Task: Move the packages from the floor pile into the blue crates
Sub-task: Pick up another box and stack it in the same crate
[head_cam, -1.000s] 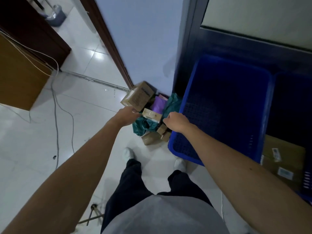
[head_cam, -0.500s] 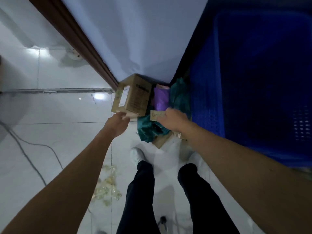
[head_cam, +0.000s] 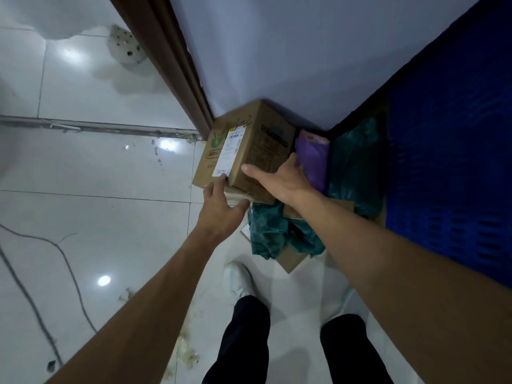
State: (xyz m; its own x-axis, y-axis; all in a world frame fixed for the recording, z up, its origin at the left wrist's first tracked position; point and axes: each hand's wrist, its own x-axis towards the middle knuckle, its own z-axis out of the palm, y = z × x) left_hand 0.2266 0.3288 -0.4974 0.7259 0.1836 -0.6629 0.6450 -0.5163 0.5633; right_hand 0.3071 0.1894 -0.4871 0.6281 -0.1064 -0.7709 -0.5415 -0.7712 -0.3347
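- Floor: white tile, wide and open left of the pile; a metal strip crosses it up to the door frame
- Wall: pale, closes off the far side of the pile and meets the crate at the corner
- Crate: blue, its slotted side wall stands along the right edge of the pile, well above floor level
- Door frame: brown, runs down to the floor just at the box's far left corner
- Box: cardboard, tilted, on top of the pile in the corner between door frame and wall; a white label runs down its left face
- Green bags: one crumpled under the box's near edge, another squeezed between the purple bag and the crate
- Purple bag: just right of the box, touching it
- Flat box: lies under the near green bag, one corner poking out toward the shoe
- Right hand: grasps the box, thumb across its top face, fingers down over its right edge beside the purple bag
- Left hand: spread and released, fingers against the box's near left corner at the label's foot, thumb along the bottom edge
- Cable: thin, snakes over the open tile far left, well apart from the pile
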